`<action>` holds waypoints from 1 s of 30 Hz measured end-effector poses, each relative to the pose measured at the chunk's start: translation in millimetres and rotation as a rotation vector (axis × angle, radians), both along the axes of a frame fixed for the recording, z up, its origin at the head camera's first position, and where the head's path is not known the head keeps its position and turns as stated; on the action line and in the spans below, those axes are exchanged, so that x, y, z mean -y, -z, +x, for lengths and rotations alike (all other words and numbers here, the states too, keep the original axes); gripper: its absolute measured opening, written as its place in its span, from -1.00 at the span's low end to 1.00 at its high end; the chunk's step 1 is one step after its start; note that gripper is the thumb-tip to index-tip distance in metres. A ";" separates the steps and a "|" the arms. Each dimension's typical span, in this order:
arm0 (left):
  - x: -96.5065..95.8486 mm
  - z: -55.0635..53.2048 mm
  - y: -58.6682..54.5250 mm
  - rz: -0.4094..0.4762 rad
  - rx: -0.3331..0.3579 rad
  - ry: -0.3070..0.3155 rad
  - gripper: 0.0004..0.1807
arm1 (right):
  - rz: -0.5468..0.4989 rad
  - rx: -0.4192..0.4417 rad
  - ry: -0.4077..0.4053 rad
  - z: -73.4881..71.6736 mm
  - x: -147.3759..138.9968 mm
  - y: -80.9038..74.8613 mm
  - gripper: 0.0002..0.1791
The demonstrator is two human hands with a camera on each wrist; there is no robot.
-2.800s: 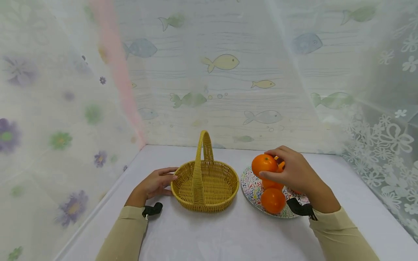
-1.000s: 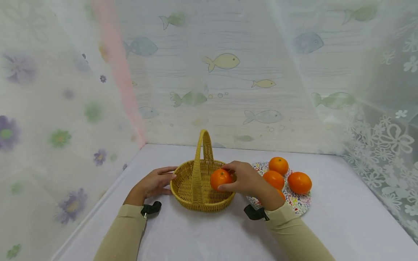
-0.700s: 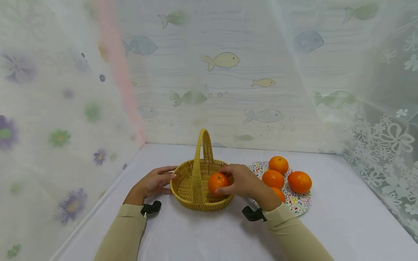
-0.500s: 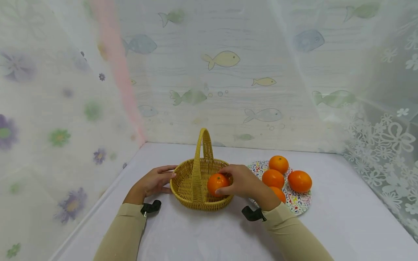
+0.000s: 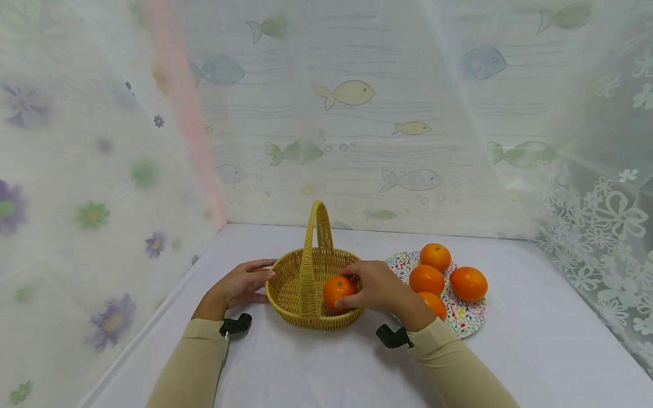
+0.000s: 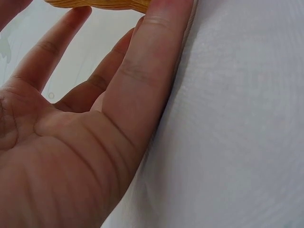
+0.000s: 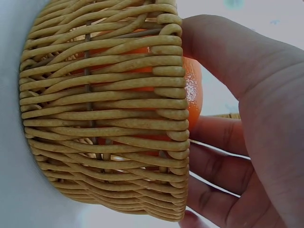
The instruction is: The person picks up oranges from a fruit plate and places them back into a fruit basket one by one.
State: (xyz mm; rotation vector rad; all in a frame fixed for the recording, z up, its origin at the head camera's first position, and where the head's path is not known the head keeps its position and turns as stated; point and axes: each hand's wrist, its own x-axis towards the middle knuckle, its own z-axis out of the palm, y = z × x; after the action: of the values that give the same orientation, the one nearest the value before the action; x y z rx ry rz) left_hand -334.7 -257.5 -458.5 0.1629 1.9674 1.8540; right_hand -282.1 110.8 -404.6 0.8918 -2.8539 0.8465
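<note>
A yellow wicker basket (image 5: 293, 292) with a tall arched handle stands on the white cloth. At its left side my left hand (image 5: 245, 286) touches the wall and rim with outstretched fingers; in the left wrist view the fingertips reach the basket's edge (image 6: 104, 4). My right hand (image 5: 374, 286) dips over the right rim and holds an orange (image 5: 338, 291) between thumb and fingers, low inside the basket. The right wrist view shows that orange (image 7: 192, 90) behind the woven wall (image 7: 118, 104), with the thumb and fingers coming over the rim.
Right of the basket lies a round patterned plate (image 5: 466, 318) with several oranges (image 5: 468, 284) on it, partly hidden by my right forearm. Sheer curtain walls printed with fish (image 5: 352, 92) and flowers enclose the table (image 5: 306, 368) at the back and sides.
My right hand has carried the orange from the plate leftward into the basket, and over the last second it has sunk lower there. The left hand has stayed at the basket.
</note>
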 end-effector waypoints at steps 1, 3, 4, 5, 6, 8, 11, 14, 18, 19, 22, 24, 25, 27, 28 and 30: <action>0.0 0.1 0.0 0.000 0.000 -0.002 -0.30 | 0.004 -0.004 0.001 0.2 0.3 -0.1 -0.31; 0.1 0.1 0.0 0.000 0.001 -0.009 -0.30 | 0.015 -0.016 0.003 0.4 1.0 0.3 -0.32; 0.2 0.1 0.0 -0.001 0.000 -0.011 -0.30 | 0.021 -0.023 0.005 0.4 1.3 0.5 -0.32; 0.3 0.0 0.0 -0.001 0.001 -0.013 -0.30 | 0.029 -0.029 0.007 0.4 1.6 0.7 -0.32; 0.5 -0.1 0.1 -0.001 0.001 -0.013 -0.30 | 0.038 -0.035 0.009 0.5 1.8 1.1 -0.33; 0.6 -0.4 0.2 0.001 0.001 -0.011 -0.31 | 0.047 -0.043 0.013 0.8 2.1 1.8 -0.33; 0.5 -0.5 0.2 0.000 -0.002 -0.004 -0.31 | 0.057 -0.050 0.012 1.0 1.7 2.4 -0.34; 0.1 -0.2 0.4 0.002 -0.003 -0.001 -0.31 | 0.064 -0.061 0.002 0.7 0.9 2.1 -0.34; 0.5 0.2 -0.2 0.004 0.002 -0.005 -0.31 | 0.073 -0.060 -0.008 -0.6 0.2 0.5 -0.33; 0.5 0.3 -0.3 0.003 0.002 -0.005 -0.32 | 0.074 -0.060 -0.007 -0.8 0.1 0.1 -0.33; 0.6 0.2 -0.1 0.000 0.003 -0.006 -0.32 | 0.080 -0.054 -0.005 -0.4 0.0 -0.8 -0.34; 0.4 -0.4 0.5 -0.003 0.005 -0.011 -0.33 | 0.079 -0.056 -0.004 0.1 -0.5 -1.5 -0.36; 0.5 -0.5 0.7 -0.006 0.003 -0.010 -0.33 | 0.076 -0.059 -0.007 0.6 -1.0 -1.8 -0.36; 0.3 -1.1 0.9 -0.009 0.003 -0.013 -0.33 | 0.068 -0.062 -0.008 1.6 -2.1 -2.8 -0.38; 0.1 -1.1 1.5 -0.009 0.005 -0.016 -0.32 | 0.062 -0.063 -0.011 2.3 -2.9 -3.3 -0.38; 0.0 -1.0 2.1 -0.012 0.005 -0.021 -0.31 | 0.051 -0.072 -0.017 3.2 -4.7 -3.4 -0.39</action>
State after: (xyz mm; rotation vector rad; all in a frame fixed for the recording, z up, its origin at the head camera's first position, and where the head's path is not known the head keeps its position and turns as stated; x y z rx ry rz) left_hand -335.7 -257.4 -460.6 0.1345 1.9839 1.8540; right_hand -279.0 115.5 -401.2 0.9329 -2.8221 0.7305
